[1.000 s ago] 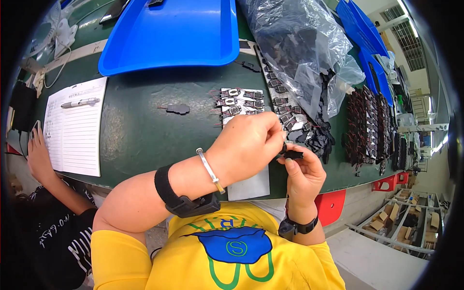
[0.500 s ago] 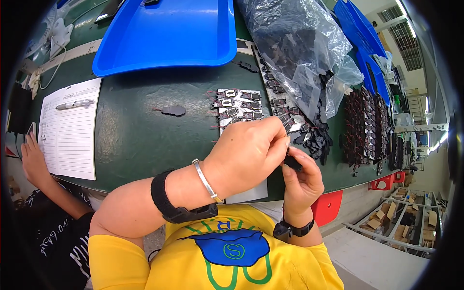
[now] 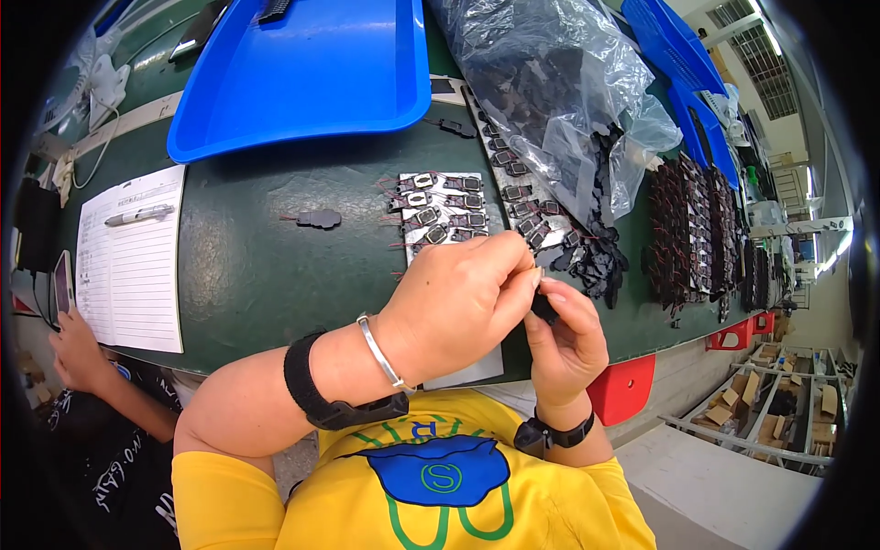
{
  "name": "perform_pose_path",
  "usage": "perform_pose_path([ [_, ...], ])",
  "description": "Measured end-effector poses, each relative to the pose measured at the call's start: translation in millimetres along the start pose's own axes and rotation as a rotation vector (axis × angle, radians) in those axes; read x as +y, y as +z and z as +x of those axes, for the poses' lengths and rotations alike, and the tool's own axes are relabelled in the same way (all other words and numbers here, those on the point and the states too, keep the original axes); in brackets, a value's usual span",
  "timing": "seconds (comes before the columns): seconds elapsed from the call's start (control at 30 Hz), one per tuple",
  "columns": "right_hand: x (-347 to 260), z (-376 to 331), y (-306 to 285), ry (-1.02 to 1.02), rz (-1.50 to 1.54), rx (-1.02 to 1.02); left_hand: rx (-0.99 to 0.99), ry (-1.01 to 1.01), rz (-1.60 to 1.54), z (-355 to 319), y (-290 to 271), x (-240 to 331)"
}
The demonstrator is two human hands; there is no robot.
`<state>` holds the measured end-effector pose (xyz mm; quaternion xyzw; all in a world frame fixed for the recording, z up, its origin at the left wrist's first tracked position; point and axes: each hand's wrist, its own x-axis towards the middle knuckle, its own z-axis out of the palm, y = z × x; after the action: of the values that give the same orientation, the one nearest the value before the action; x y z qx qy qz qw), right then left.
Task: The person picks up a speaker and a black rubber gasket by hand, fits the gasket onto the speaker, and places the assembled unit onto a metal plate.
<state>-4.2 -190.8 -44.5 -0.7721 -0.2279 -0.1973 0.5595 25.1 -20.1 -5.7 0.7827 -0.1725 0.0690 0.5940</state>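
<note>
My left hand [image 3: 463, 298] and my right hand [image 3: 570, 344] meet over the table's near side, fingertips pinched together. Between the right thumb and fingers shows a small black part [image 3: 544, 309], mostly covered by the fingers. What the left fingertips pinch is hidden. Just beyond my hands lies a pale card [image 3: 444, 197] bearing rows of small black speaker-like modules with thin red wires. One loose black module [image 3: 319, 219] with a red wire rests to its left, on the green table [image 3: 275, 275].
A clear plastic bag [image 3: 550, 92] of black parts lies beyond, beside a strip of modules [image 3: 513, 192]. A blue tray [image 3: 293, 82] stands at the back. Left are a lined sheet [image 3: 133, 266], a pen [image 3: 139, 215] and another person's hand [image 3: 81, 353]. Module stacks [image 3: 692, 234] stand right.
My hands stay pinched together with only slight finger movement. The view has shifted a little. At the far left, the other person's phone now shows more upright.
</note>
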Motion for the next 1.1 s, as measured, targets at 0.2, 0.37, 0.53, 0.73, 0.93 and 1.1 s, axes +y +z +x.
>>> perform_pose_path([
  [0.2,0.8,-0.4,0.5,0.004,0.0,0.012,-0.005,0.034,0.062,-0.2,0.3,-0.2],
  [0.37,-0.1,0.0,1.1,0.009,0.002,0.015,-0.016,0.039,0.084,-0.4,0.5,0.6],
  [0.53,-0.2,-0.2,1.9,0.006,-0.007,0.025,-0.035,0.059,0.089,-1.1,0.7,1.3],
  [0.73,-2.0,1.4,2.5,-0.011,-0.063,0.029,-0.054,0.041,0.071,-1.4,1.0,1.2],
  [0.93,-6.5,4.1,3.3,-0.054,-0.257,0.024,-0.069,0.016,0.01,-3.0,4.6,0.1],
  [1.1,-6.5,5.2,4.0,-0.076,-0.272,0.064,-0.123,-0.187,-0.156,-3.6,3.5,1.9],
])
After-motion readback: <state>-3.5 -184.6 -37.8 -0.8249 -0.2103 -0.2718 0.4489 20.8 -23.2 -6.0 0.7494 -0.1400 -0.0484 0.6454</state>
